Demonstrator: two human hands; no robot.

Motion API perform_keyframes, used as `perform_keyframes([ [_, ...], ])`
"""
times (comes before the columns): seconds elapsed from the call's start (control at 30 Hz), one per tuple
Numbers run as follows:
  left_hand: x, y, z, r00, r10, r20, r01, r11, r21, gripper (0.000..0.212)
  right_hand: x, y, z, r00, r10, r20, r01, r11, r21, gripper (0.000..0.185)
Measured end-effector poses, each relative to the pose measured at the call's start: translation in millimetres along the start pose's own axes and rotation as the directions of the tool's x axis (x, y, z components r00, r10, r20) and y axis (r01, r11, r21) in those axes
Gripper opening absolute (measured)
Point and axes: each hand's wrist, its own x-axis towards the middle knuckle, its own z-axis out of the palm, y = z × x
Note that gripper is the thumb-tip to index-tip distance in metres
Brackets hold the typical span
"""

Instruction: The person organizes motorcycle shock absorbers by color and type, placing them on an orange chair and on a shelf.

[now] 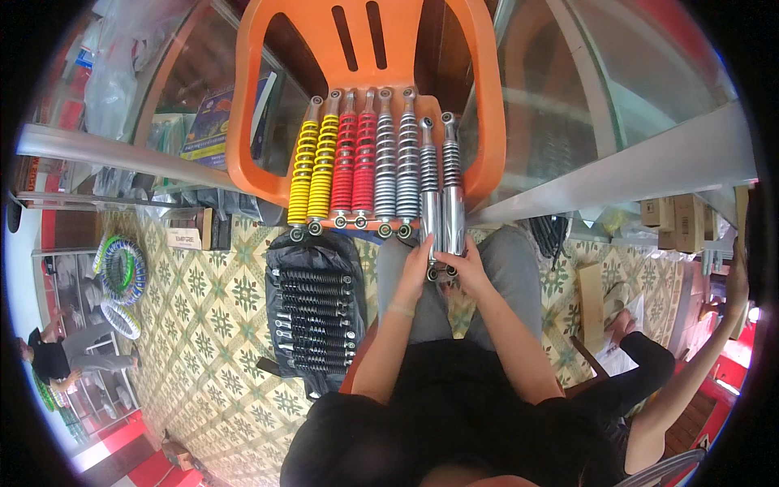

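My left hand [415,271] grips the lower end of a chrome-bodied shock absorber [430,216] with a grey coil spring. Right beside it, my right hand [470,269] is around the foot of a matching chrome shock absorber [453,213]. Both lie side by side on the front right of an orange plastic chair [244,109], their lower eyelets over my lap. Left of them, in a row on the seat, are two silver-spring shock absorbers [396,158], two red ones [355,161] and two yellow ones [312,170]. My palms are partly hidden.
Several black shock absorbers [313,319] lie on a black bag [350,249] on the tiled floor [207,322]. Glass display cases [122,143] flank the chair. Another person [645,371] sits close at right; a person [58,359] stands far left. Coiled rings [122,271] hang at left.
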Motion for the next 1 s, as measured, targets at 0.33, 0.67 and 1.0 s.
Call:
perform_keyframes([
  [0.33,3.0,-2.2,10.0,0.98,0.081,-0.184,-0.101,0.99,-0.1,0.042,13.4,-13.7,22.0,0.99,-0.131,-0.041,0.13,0.991,-0.044,0.051],
  [0.67,42.8,12.4,26.2,0.994,0.104,-0.038,-0.11,0.881,-0.459,0.042,59.6,-18.4,17.0,0.888,-0.444,-0.121,0.307,0.769,-0.561,0.061],
  [1.0,28.7,19.6,18.0,0.997,-0.009,-0.08,-0.005,0.986,-0.167,0.058,60.7,-20.5,12.6,0.903,-0.423,-0.079,0.317,0.777,-0.544,0.06],
])
